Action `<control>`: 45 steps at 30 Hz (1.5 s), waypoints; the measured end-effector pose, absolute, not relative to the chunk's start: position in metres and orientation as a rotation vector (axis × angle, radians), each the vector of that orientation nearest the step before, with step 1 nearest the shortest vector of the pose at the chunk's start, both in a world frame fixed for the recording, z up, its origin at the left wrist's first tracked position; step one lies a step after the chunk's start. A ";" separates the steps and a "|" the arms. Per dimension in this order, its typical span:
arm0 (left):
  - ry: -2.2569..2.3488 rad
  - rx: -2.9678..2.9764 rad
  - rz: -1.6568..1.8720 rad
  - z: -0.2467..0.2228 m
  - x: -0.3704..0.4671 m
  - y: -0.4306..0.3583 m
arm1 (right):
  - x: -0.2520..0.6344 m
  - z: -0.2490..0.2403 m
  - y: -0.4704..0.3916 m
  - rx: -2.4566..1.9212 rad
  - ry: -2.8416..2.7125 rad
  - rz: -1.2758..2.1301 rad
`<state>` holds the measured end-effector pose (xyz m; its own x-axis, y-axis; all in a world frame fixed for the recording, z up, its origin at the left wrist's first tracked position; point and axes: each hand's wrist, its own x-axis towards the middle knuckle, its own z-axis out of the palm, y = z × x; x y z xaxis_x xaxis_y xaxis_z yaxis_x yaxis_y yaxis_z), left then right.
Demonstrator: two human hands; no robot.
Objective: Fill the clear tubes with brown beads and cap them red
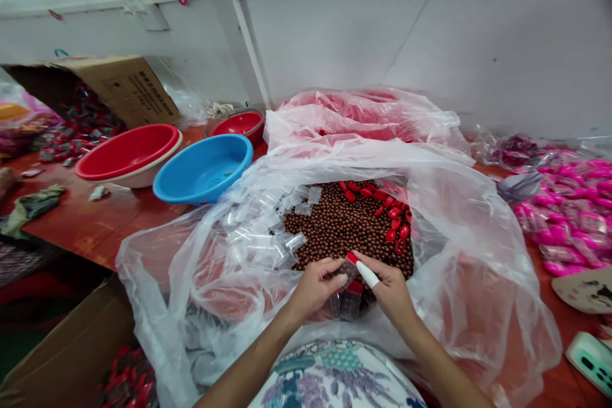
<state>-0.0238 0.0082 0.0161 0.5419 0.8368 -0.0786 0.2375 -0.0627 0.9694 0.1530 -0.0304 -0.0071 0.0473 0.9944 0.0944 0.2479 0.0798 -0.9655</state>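
Both hands meet over a plastic bag (459, 229) of small brown beads (335, 217). My left hand (319, 284) is closed on a small clear box (347, 269) with a red top. My right hand (388, 284), with a white cover on one finger, presses at the red cap (352, 257) on that box. Beneath the hands sit more clear boxes (351, 301) with red tops. Empty clear boxes (262, 242) are heaped left of the beads, and loose red caps (394, 220) lie on their right side.
Blue basin (203, 169), red basin (129, 153) and a cardboard box (129, 89) stand at the left of the red table (95, 229). Pink items (574, 217) and a phone (590, 360) lie at the right. An open carton (71, 344) is below left.
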 end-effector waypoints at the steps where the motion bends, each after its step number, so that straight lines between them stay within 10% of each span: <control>1: 0.931 1.564 0.643 0.014 -0.024 0.008 | 0.154 -0.008 -0.030 -1.334 -1.408 0.972; 21: 0.897 0.915 0.821 -0.011 -0.016 -0.008 | 0.165 -0.007 -0.018 -1.284 -2.031 0.754; 27: 0.977 0.870 0.802 -0.006 -0.026 0.000 | 0.181 -0.013 0.019 -1.748 -2.075 0.226; 45: 0.831 1.035 0.741 -0.005 -0.025 -0.002 | 0.151 0.013 -0.012 -1.290 -1.939 0.642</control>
